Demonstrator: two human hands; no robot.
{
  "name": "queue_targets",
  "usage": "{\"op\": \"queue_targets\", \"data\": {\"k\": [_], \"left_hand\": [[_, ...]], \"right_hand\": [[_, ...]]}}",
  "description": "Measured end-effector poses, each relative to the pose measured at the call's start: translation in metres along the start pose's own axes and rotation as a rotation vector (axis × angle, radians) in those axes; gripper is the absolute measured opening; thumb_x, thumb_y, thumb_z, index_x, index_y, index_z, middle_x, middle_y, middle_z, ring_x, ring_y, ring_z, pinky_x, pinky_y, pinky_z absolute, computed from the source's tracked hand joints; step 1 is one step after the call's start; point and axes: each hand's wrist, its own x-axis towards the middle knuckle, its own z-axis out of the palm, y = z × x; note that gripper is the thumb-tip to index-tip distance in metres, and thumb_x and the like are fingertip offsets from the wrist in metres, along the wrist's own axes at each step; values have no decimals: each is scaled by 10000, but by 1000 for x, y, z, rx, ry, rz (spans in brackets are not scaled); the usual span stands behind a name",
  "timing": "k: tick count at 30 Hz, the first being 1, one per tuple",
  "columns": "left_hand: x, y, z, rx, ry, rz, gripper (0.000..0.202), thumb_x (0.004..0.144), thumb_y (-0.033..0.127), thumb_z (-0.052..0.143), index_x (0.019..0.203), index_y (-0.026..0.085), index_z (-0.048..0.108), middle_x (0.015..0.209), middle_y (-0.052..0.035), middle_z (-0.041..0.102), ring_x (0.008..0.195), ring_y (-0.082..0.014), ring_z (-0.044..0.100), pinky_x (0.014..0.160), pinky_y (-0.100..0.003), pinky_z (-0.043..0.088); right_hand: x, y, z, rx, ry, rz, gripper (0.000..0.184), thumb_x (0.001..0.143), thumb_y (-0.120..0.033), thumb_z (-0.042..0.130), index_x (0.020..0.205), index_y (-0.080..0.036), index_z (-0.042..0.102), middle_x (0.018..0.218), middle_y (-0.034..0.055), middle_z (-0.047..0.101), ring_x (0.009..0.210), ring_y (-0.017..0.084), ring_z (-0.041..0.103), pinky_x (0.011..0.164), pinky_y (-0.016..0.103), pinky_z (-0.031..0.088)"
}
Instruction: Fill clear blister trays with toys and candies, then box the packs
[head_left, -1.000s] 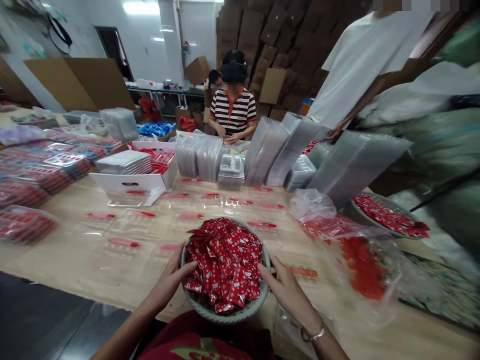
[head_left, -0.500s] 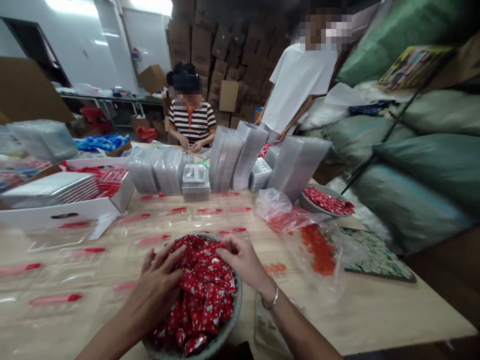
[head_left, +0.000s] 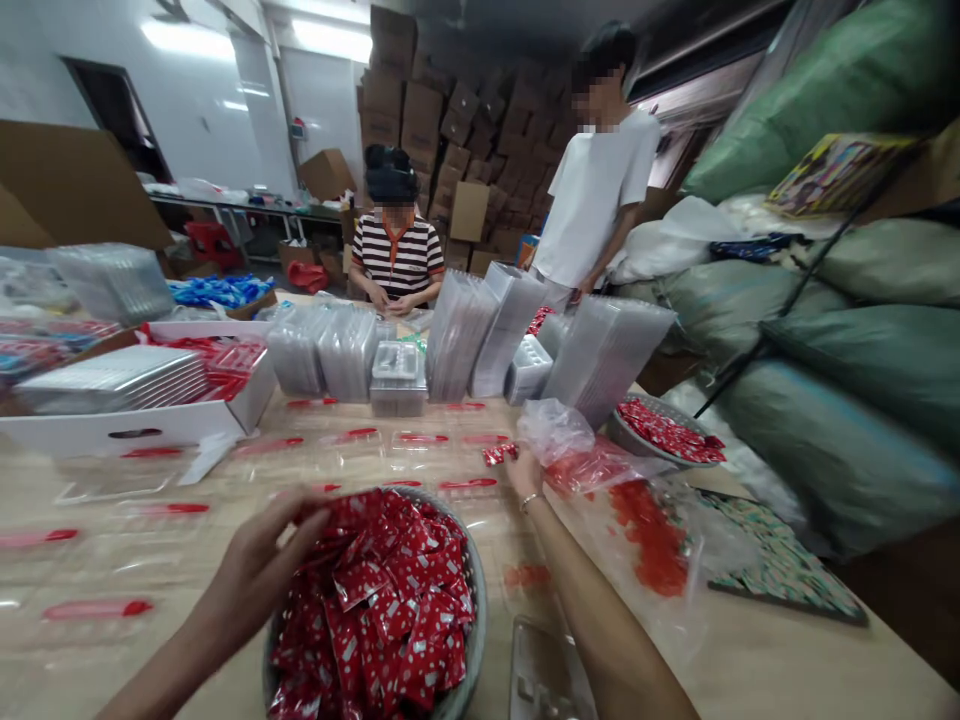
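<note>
At far left, a clear plastic tray with a red strip (head_left: pixel 97 608) lies flat on the pale wooden table (head_left: pixel 780 660), near my left hand (head_left: pixel 251 575). That hand is half-curled, its fingertips (head_left: pixel 319 515) at the packets, and I cannot tell whether it has hold of any. Those shiny red white-dotted packets (head_left: pixel 382 610) heap inside a round grey bowl (head_left: pixel 478 610) in front of me. My right hand (head_left: pixel 525 478) is raised, fingers part-bent, right beside a small red packet (head_left: pixel 499 454); its grip is unclear. A heap that high could spill over the rim if I tug hard. Further right, a crumpled clear plastic bag (head_left: pixel 555 432) sits close, so a wide wrist sweep could snag it.
</note>
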Motion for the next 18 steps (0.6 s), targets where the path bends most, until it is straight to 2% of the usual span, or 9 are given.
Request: {"op": "queue_targets", "data": {"k": [2, 4, 5, 8, 11, 13, 16, 18], "left_hand": [[40, -11, 5, -79, -30, -121, 302, 747, 498, 565, 739, 205, 634, 667, -6, 627, 659, -175, 579, 601, -261, 470], [83, -28, 23, -145, -189, -177, 319, 679, 492, 617, 729, 177, 628, 627, 4, 605, 621, -155, 556, 572, -248, 445], [103, -37, 36, -137, -288, -206, 314, 649, 474, 636, 691, 164, 617, 579, 10, 583, 584, -144, 539, 552, -242, 431], [146, -59, 83, -18, -462, -252, 252, 622, 392, 651, 629, 148, 591, 521, 19, 557, 534, -120, 516, 532, -229, 412], [164, -72, 125, 72, -531, -252, 185, 607, 312, 665, 608, 139, 599, 494, 16, 552, 519, -125, 524, 528, -232, 409], [167, -78, 140, 143, -545, -241, 139, 594, 262, 668, 607, 135, 614, 497, 9, 559, 533, -132, 532, 536, -233, 401], [170, -86, 142, 237, -513, -194, 121, 591, 213, 652, 682, 133, 653, 590, -13, 608, 612, -144, 544, 574, -233, 385], [168, -88, 129, 266, -493, -160, 182, 617, 220, 632, 772, 134, 672, 677, -27, 634, 662, -150, 550, 598, -234, 381]], "right_hand": [[-8, -4, -4, -51, -2, -21, 220, 789, -181, 519, 968, -110, 627, 941, 131, 624, 761, 182, 599, 685, 277, 432], [-18, -5, -13, -91, -18, -86, 217, 785, -200, 533, 953, -112, 638, 992, 142, 601, 769, 185, 593, 716, 293, 440], [-24, -5, -19, -105, -30, -139, 216, 788, -210, 526, 946, -120, 642, 991, 134, 599, 765, 182, 589, 733, 298, 444], [-43, 2, -42, -67, -79, -290, 233, 795, -240, 484, 940, -146, 642, 970, 101, 618, 716, 161, 587, 758, 309, 457], [-68, 10, -69, 65, -141, -272, 270, 798, -336, 468, 902, -155, 639, 954, 94, 653, 645, 162, 596, 699, 325, 469], [-87, 8, -88, 135, -204, -242, 298, 800, -392, 472, 875, -157, 639, 893, 84, 669, 647, 175, 602, 661, 320, 464], [-113, -13, -110, 199, -298, -268, 288, 830, -396, 469, 861, -167, 642, 824, 58, 665, 692, 176, 596, 646, 292, 452], [-126, -37, -114, 227, -365, -313, 268, 866, -372, 457, 868, -182, 645, 815, 42, 661, 711, 167, 589, 644, 275, 447]]}}
